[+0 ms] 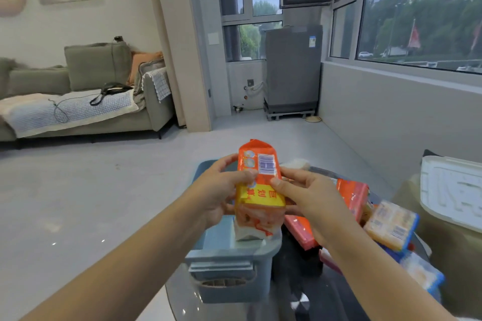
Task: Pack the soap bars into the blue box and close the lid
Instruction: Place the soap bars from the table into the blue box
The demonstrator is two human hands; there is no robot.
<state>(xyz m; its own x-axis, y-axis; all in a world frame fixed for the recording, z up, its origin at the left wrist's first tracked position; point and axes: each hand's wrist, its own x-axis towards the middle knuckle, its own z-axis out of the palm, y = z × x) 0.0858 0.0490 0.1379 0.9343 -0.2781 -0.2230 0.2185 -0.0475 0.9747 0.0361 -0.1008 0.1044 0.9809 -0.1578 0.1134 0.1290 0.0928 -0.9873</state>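
Note:
An orange and yellow soap pack stands upright above the open blue box. My left hand grips its left side and my right hand pinches its right side. A white wrapped bar lies inside the box under the pack. More soap packs lie on the table to the right: orange ones and blue-edged ones. A white lid rests at the far right.
The box stands on a dark round glass table, near its left edge. A beige seat under the white lid is on the right. A sofa and a grey appliance stand far back across bare floor.

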